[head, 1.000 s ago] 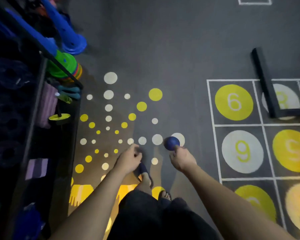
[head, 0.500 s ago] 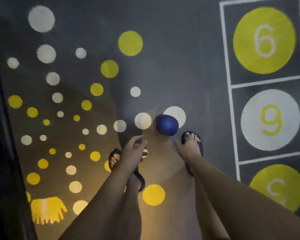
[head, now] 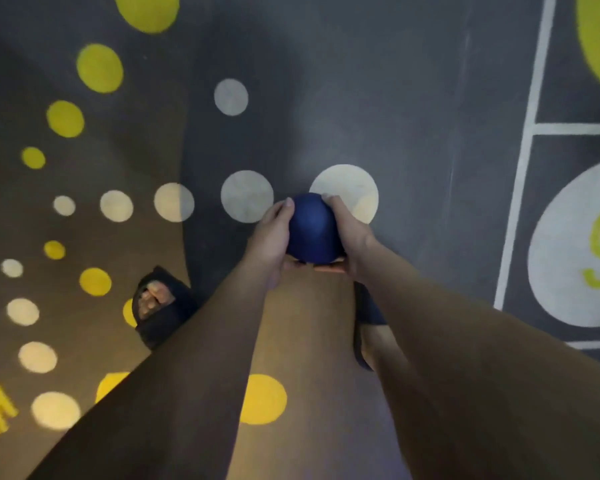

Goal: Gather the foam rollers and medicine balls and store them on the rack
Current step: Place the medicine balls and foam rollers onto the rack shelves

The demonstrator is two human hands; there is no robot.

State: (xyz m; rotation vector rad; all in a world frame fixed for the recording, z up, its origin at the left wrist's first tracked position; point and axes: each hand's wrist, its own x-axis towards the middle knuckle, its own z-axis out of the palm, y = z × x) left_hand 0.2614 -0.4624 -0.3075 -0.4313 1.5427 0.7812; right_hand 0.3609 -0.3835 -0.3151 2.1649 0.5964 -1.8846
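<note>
A dark blue medicine ball (head: 311, 230) sits low over the grey floor at the centre of the view. My left hand (head: 270, 237) grips its left side, fingers curled round the top edge. My right hand (head: 350, 230) grips its right side in the same way. Both forearms reach down from the bottom of the frame. The underside of the ball is hidden, so I cannot tell whether it still touches the floor. No rack or foam roller is in view.
The grey floor (head: 395, 98) carries painted white and yellow dots and a white-lined number grid (head: 530, 133) at right. My left foot in a dark sandal (head: 160, 303) stands at lower left; my right sandal (head: 369, 323) shows between my arms.
The view has dropped much closer to the floor. Both hands, apart from the ball before, have closed in and now hold it from either side. The rack has left the view.
</note>
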